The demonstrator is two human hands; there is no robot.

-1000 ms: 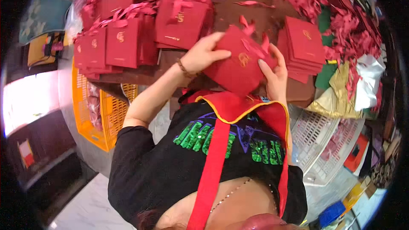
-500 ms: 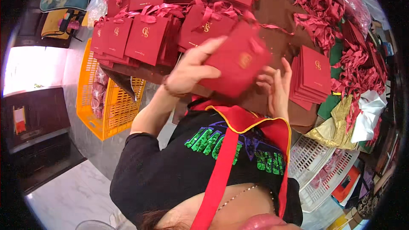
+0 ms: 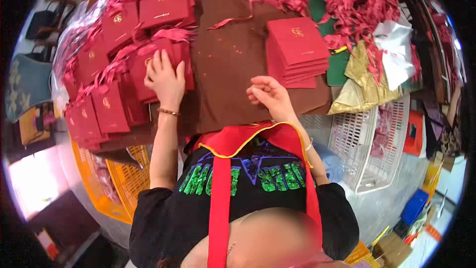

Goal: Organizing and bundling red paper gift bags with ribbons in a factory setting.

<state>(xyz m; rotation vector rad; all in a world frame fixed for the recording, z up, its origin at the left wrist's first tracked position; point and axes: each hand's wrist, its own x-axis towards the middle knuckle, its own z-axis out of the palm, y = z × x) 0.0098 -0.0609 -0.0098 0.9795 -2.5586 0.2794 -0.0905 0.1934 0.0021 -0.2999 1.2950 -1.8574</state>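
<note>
My left hand (image 3: 167, 79) lies on a red paper gift bag (image 3: 140, 80) with ribbon handles, at the near end of a row on the left of the table. Its fingers are spread over the bag and not wrapped round it. Over the brown table (image 3: 223, 84) hovers my right hand (image 3: 270, 97), loosely curled, with nothing visible in it. Just beyond it, to the right, a stack of flat red bags (image 3: 300, 44) with a gold emblem sits slightly fanned.
More red bags (image 3: 166, 2) stand in rows on the left. Pink-red ribbons (image 3: 347, 7) heap up at the far right, near gold wrapping (image 3: 359, 79) and a white sheet (image 3: 394, 52). An orange crate (image 3: 131, 183) and a white crate (image 3: 364, 144) are below the table.
The red bag that was in my left hand is now out of it, and that hand rests on the left-hand bags. My right hand has lowered, its fingers more curled. The view has shifted.
</note>
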